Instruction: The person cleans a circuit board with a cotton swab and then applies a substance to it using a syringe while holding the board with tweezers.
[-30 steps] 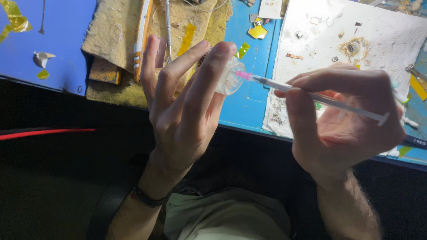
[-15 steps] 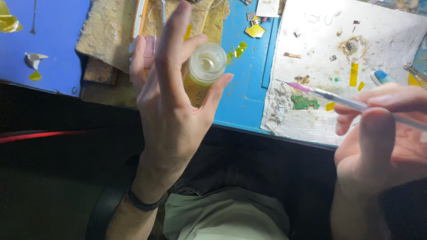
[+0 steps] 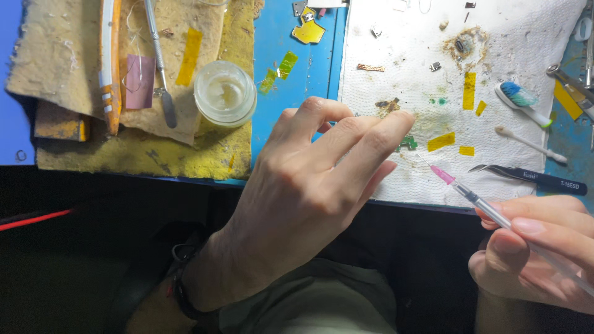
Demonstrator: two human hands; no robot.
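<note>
1. Blue tabletop [image 3: 297, 93] carries a white paper towel [image 3: 526, 37] at 1 o'clock and a small open jar [image 3: 224, 93] at 11 o'clock on a yellowed rag [image 3: 74, 68].
2. Left hand [image 3: 309, 192] hovers empty over the towel's near edge, fingers loosely extended and close together.
3. Right hand [image 3: 538, 253] pinches a syringe [image 3: 489, 210], its pink tip pointing toward 10 o'clock.
4. Tweezers [image 3: 532, 178] lie just beyond the syringe.
5. Judgement: steady the wrist on the edge, keep the tip low, and press gently.
</note>
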